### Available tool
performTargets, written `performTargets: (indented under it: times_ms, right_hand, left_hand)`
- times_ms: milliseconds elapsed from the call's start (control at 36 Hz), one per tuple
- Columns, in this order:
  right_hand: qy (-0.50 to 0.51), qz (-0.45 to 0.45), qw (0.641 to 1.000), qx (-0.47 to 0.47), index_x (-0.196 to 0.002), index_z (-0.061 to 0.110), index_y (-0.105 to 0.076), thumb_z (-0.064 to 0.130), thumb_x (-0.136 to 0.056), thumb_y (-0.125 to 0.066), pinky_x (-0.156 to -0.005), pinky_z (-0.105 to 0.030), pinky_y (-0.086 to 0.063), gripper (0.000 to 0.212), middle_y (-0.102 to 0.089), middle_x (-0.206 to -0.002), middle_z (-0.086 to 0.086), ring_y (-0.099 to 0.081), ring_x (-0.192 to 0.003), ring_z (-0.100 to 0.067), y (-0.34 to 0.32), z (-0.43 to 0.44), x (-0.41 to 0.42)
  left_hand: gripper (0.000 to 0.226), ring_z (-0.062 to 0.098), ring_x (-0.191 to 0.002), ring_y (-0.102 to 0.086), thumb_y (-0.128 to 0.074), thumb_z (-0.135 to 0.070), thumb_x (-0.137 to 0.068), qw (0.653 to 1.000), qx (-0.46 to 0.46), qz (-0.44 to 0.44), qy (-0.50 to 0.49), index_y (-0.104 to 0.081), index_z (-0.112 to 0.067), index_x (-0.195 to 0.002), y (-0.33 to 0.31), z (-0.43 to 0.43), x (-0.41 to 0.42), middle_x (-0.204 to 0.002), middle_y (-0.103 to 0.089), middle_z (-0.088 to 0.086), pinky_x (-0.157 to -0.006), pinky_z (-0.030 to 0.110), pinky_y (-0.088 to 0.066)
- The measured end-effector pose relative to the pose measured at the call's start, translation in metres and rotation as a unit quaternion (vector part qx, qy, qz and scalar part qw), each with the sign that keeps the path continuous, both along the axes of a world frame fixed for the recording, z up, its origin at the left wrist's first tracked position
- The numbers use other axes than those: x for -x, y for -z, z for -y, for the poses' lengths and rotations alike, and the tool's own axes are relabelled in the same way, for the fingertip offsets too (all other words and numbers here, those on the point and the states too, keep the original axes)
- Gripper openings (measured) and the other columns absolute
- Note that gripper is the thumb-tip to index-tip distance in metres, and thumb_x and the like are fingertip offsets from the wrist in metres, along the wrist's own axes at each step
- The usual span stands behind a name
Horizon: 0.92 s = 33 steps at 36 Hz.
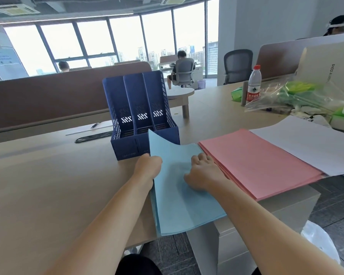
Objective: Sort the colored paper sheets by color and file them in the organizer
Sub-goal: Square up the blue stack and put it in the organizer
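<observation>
Left hand (147, 167): grasping left edge of blue sheets (179, 195), centre frame.
Right hand (202, 171): resting atop them, grip unclear.
Organizer (139, 108): just behind.
Pink stack (256, 161): right.

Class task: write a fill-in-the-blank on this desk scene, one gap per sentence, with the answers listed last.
The organizer has ___ compartments.
The left hand and right hand both touch a paper stack coloured ___.
The bottle has a ___ cap.
To the right of the pink stack lie ___ sheets.
Answers: three; blue; red; white.
</observation>
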State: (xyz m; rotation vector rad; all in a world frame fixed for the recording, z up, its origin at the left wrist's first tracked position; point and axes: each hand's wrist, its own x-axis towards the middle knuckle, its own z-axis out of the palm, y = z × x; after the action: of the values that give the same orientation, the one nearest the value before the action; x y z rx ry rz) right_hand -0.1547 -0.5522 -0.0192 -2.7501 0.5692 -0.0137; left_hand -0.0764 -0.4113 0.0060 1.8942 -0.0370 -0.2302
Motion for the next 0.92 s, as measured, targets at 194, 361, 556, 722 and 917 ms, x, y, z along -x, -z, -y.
performTargets:
  times_ms: [194,361,556,722,917]
  right_hand:
    - [-0.001,0.002,1.000,-0.003,-0.138,0.011,-0.036,0.037,-0.092,-0.043,-0.113,-0.042,-0.031,0.054,-0.032,-0.142,-0.009,-0.025,-0.138,-0.030,0.000,0.002,0.000]
    - [0.001,0.007,1.000,-0.009,-0.135,0.012,-0.038,0.036,-0.091,-0.044,-0.111,-0.041,-0.031,0.050,-0.034,-0.139,-0.008,-0.026,-0.137,-0.029,-0.001,0.002,-0.001]
    - [0.014,-0.008,1.000,-0.011,-0.136,0.011,-0.038,0.033,-0.090,-0.044,-0.113,-0.041,-0.030,0.051,-0.032,-0.142,-0.008,-0.021,-0.140,-0.028,0.001,0.001,-0.002]
    - [0.034,-0.027,0.999,-0.002,-0.138,0.012,-0.041,0.034,-0.091,-0.047,-0.112,-0.041,-0.032,0.052,-0.032,-0.146,-0.008,-0.023,-0.141,-0.028,-0.003,-0.003,-0.009]
    - [0.086,0.113,0.990,-0.028,-0.124,0.012,-0.051,0.037,-0.090,-0.056,-0.098,-0.038,-0.042,0.043,-0.049,-0.132,-0.013,-0.048,-0.121,-0.033,-0.019,0.009,-0.013]
  left_hand:
    - [0.012,0.025,-0.071,-0.053,-0.057,-0.002,-0.083,0.999,0.045,0.010,-0.023,-0.065,-0.003,-0.093,0.004,-0.003,0.003,-0.085,-0.062,0.008,-0.060,0.028,-0.040]
    - [0.006,0.025,-0.070,-0.053,-0.059,0.000,-0.082,0.991,0.118,-0.045,-0.051,-0.062,-0.004,-0.085,0.005,-0.009,-0.002,-0.081,-0.059,0.013,-0.061,0.030,-0.041]
    - [0.021,0.030,-0.077,-0.066,-0.060,-0.005,-0.088,0.981,0.133,-0.144,0.009,-0.064,0.000,-0.108,0.011,-0.015,-0.002,-0.098,-0.069,0.016,-0.068,0.035,-0.054]
    - [0.022,0.029,-0.081,-0.059,-0.051,0.008,-0.087,0.987,0.134,-0.086,-0.011,-0.056,-0.007,-0.102,0.012,-0.017,0.000,-0.100,-0.063,0.015,-0.069,0.034,-0.047]
    - [0.024,0.019,-0.078,-0.063,-0.054,0.002,-0.085,0.986,0.150,0.061,0.042,-0.057,-0.018,-0.098,-0.018,-0.036,0.011,-0.096,-0.067,0.005,-0.059,0.027,-0.050]
